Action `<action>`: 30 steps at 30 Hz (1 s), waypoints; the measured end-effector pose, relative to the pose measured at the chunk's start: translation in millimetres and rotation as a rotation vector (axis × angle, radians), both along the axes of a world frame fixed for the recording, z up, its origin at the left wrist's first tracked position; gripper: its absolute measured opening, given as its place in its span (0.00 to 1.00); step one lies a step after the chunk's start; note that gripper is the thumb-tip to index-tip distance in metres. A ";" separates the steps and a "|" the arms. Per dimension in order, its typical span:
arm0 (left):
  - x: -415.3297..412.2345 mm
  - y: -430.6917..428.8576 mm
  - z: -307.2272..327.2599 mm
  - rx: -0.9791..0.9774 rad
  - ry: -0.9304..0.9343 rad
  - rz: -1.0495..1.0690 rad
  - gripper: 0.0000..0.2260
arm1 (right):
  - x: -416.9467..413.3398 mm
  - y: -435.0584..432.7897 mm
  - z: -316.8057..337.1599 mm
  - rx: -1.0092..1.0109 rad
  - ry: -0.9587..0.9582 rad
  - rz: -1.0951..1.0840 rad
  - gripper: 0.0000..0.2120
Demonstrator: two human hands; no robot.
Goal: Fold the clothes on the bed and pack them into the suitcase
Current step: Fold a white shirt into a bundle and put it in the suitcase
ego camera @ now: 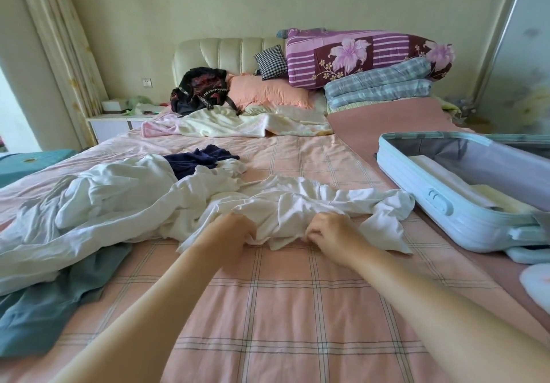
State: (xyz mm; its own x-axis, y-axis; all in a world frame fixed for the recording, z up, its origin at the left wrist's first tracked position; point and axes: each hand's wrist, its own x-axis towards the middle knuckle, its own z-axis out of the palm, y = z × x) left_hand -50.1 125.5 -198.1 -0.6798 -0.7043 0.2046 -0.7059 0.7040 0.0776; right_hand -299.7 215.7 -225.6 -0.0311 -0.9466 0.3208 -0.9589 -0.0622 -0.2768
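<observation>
Both my hands grip the near edge of a crumpled white garment [297,204] at centre frame. My left hand [235,229] and right hand [330,234] each bunch its cloth in curled fingers, close together on the pink checked sheet [268,308]. Left of centre lie a white heap [104,198], a navy piece [199,158] and a grey-blue one [44,308]. At right, the pale blue suitcase [428,213] lies open, with folded pale cloth [491,196] inside.
</observation>
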 end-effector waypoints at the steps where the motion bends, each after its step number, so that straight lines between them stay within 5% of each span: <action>1: 3.5 -0.6 3.2 -0.007 0.079 -0.005 0.13 | 2.3 0.0 5.0 -0.049 -0.149 -0.032 0.08; 3: 8.8 5.3 16.3 0.017 0.316 -0.010 0.14 | 7.3 2.3 19.9 -0.127 -0.408 -0.116 0.09; 6: 16.6 23.2 51.9 0.034 0.517 0.099 0.14 | 15.8 14.4 46.7 -0.166 -0.503 -0.119 0.12; 10: 35.0 36.7 81.3 0.141 0.275 0.184 0.14 | 25.5 44.5 77.4 -0.079 -0.526 0.028 0.08; 12: 45.0 44.0 81.2 0.097 0.265 0.199 0.12 | 28.7 58.6 86.7 -0.077 -0.432 0.024 0.06; 14: 54.8 55.3 75.5 0.011 0.254 0.182 0.13 | 29.0 65.3 88.9 -0.095 -0.280 -0.051 0.15; 17: 68.8 63.7 55.5 -0.016 0.010 0.141 0.32 | 25.9 71.2 76.0 -0.055 0.117 -0.273 0.20; 20: 72.2 59.7 33.7 -0.101 -0.275 0.364 0.26 | 27.8 78.1 63.4 0.118 0.286 -0.537 0.16; 22: 67.3 61.1 31.7 -0.006 -0.278 0.524 0.19 | 33.4 78.4 68.8 0.297 0.167 -0.630 0.15; 26: 55.2 58.8 39.3 0.240 -0.069 0.497 0.16 | 40.5 66.5 74.5 0.548 -0.255 -0.593 0.16; 30: 28.7 47.9 52.1 0.572 0.493 0.550 0.16 | 39.8 43.3 69.2 0.139 -1.400 -0.396 0.10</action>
